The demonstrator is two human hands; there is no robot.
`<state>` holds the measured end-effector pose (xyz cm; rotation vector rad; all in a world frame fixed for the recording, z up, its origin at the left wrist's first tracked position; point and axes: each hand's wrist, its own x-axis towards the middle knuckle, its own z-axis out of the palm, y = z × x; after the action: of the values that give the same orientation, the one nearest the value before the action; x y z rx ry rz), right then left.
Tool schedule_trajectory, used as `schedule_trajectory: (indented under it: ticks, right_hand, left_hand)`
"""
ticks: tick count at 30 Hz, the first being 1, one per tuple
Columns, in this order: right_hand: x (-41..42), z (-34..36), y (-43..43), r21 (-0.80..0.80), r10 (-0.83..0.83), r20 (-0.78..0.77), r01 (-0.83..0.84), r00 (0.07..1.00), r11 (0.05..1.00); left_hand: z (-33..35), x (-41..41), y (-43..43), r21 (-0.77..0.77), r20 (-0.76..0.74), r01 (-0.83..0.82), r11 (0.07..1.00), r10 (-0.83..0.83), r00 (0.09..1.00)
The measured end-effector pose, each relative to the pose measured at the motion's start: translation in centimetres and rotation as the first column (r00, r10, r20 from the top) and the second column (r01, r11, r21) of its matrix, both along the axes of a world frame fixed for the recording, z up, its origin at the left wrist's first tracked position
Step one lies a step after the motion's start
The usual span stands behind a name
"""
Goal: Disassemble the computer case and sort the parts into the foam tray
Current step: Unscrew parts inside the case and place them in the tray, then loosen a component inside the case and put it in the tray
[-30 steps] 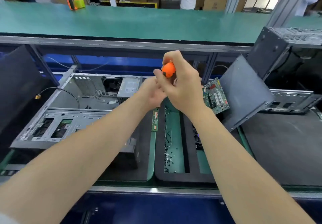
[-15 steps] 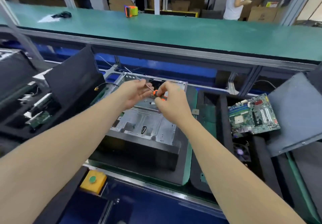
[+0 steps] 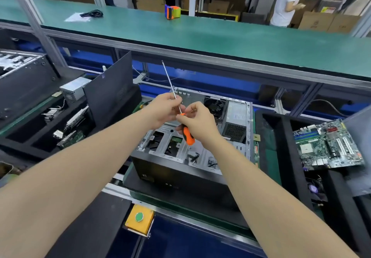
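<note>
Case (image 3: 176,174) still holds parts; one board (image 3: 329,145) lies in the tray (image 3: 285,137). Left hand (image 3: 160,111) and right hand (image 3: 200,122) pinch the screwdriver (image 3: 188,137).

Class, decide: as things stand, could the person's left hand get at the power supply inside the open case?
Probably not directly. The left hand pinches the screwdriver shaft, and the right hand, gripping the handle, sits between it and the power supply. The computer case is open above it.

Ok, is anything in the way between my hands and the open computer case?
Nothing visible does. The left hand pinches the shaft of the screwdriver, the right hand grips its orange handle, both over the open computer case, tip pointing up and away.
</note>
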<state>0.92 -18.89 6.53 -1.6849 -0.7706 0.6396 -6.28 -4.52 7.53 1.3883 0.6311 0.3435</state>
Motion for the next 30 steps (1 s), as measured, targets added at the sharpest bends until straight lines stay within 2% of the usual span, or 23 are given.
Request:
schedule_trajectory:
  ticks: [2,6,8,11,13,17,21,23,26,28,30]
  right_hand:
    - [0.0,-0.5,1.1,-0.063,-0.049,0.085,0.055,0.995,0.997]
    - [-0.2,-0.5,3.0,-0.025,-0.074,-0.001,0.074,0.997,0.997]
    - [0.0,-0.3,3.7,-0.040,-0.090,0.052,0.092,0.995,0.995]
    - [0.5,-0.4,4.4,-0.096,-0.111,0.158,0.127,0.981,0.987]
    - [0.8,-0.7,4.7,-0.120,-0.134,0.169,0.156,0.976,0.981]
    - [1.0,-0.9,5.2,-0.150,-0.112,-0.049,0.103,0.992,0.983]
    - [1.2,-1.0,5.3,-0.146,-0.097,-0.111,0.080,0.989,0.986]
    - [1.6,-0.9,5.2,-0.139,-0.067,-0.139,0.048,0.988,0.989]
    - [2.2,-0.7,4.8,-0.178,-0.021,-0.083,0.006,0.996,0.984]
    - [2.8,-0.6,4.2,-0.227,-0.026,0.026,0.032,0.999,0.973]
    - [3.8,-0.5,3.4,-0.296,-0.046,0.214,0.110,0.976,0.949]
  left_hand:
    - [-0.5,-0.1,1.0,0.013,-0.008,0.019,1.000,-0.019,1.000]
    - [-1.3,0.3,3.2,0.124,-0.035,0.017,0.992,-0.013,0.999]
    - [-1.5,0.5,4.2,0.120,-0.033,0.040,0.992,-0.036,0.999]
    - [-1.6,0.8,4.8,0.049,-0.034,0.075,0.996,-0.073,0.997]
    - [-1.8,1.3,4.8,-0.011,-0.051,0.074,0.997,-0.074,0.996]
    - [-2.0,2.5,4.1,-0.167,-0.028,0.038,0.985,-0.043,0.999]
    - [-2.0,3.5,3.5,-0.312,0.019,-0.001,0.950,0.007,1.000]
    - [-2.1,3.9,3.3,-0.266,0.004,-0.030,0.964,0.032,0.999]
    - [-2.4,4.4,2.7,-0.126,-0.024,-0.083,0.989,0.080,0.996]
    - [-2.6,4.8,1.9,0.014,-0.048,-0.094,0.995,0.095,0.994]
    - [-2.8,5.2,1.0,0.119,-0.062,-0.060,0.991,0.068,0.996]
